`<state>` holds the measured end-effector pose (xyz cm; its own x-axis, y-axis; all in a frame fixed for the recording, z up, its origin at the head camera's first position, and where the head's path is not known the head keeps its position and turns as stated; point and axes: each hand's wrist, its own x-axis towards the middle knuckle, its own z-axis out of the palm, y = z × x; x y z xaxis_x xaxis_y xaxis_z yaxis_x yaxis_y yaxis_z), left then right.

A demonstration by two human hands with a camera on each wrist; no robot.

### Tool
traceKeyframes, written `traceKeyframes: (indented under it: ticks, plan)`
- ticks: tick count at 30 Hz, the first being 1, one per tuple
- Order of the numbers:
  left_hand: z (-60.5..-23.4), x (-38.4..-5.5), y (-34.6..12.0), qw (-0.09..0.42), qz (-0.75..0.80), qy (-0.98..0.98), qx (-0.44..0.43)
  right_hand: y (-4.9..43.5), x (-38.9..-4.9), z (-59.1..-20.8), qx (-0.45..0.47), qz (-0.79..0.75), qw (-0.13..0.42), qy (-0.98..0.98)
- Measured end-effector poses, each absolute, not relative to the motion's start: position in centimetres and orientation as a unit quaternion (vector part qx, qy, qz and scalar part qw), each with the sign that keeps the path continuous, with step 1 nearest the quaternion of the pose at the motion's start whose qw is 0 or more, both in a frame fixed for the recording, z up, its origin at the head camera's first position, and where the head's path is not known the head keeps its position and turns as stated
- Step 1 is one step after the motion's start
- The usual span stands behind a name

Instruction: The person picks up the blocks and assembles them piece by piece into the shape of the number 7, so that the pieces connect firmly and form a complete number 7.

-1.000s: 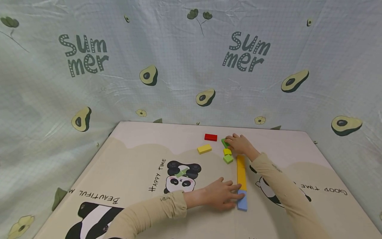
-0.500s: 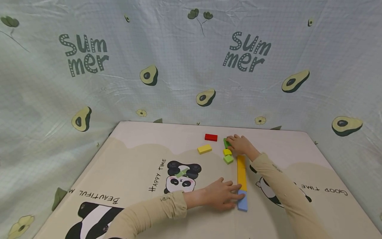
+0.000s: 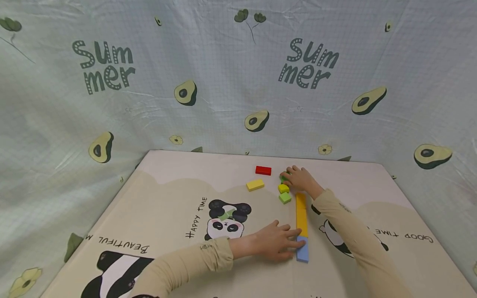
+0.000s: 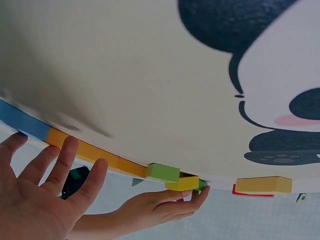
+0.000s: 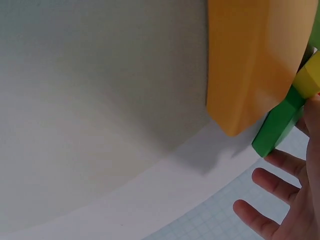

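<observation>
My left hand (image 3: 275,244) has its fingers spread, the tips resting at the side and top of a blue block (image 3: 303,253). End to end with it, orange blocks (image 3: 302,213) form a straight row running away from me. Beyond the row's far end, my right hand (image 3: 301,181) holds a dark green block (image 5: 277,125) between thumb and fingers; in the head view the hand mostly hides it. Its other fingers are spread. Just nearer me lie a small yellow block (image 3: 283,188) and a light green block (image 3: 285,198), close together left of the row.
Farther left lie a loose pale yellow block (image 3: 255,185) and a red block (image 3: 263,170), near the back of the panda-print table cover (image 3: 167,215). A printed curtain (image 3: 223,82) hangs behind the table's back edge.
The dark green block has turned and shifted slightly right under my right hand's fingers. The small yellow block has shifted a little. My left hand stays on the row.
</observation>
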<state>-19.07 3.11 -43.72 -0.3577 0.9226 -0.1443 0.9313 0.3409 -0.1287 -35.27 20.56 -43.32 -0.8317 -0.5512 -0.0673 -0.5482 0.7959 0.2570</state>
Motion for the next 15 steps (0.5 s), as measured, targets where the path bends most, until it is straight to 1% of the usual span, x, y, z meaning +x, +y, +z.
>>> traceKeyframes:
  ticks: [3, 9, 15]
  plan:
    - [-43.71, -19.05, 3.13, 0.018, -0.099, 0.818, 0.566, 20.63, -35.32, -43.37, 0.291, -0.131, 0.011, -0.948]
    - [-43.89, -19.14, 3.16, 0.018, -0.1, 0.821, 0.562, 20.59, -35.25, -43.27, 0.304, -0.136, 0.039, -0.942]
    - [-43.91, -19.05, 3.14, 0.017, -0.093, 0.822, 0.562, 20.66, -35.22, -43.27, 0.296, -0.13, 0.049, -0.945]
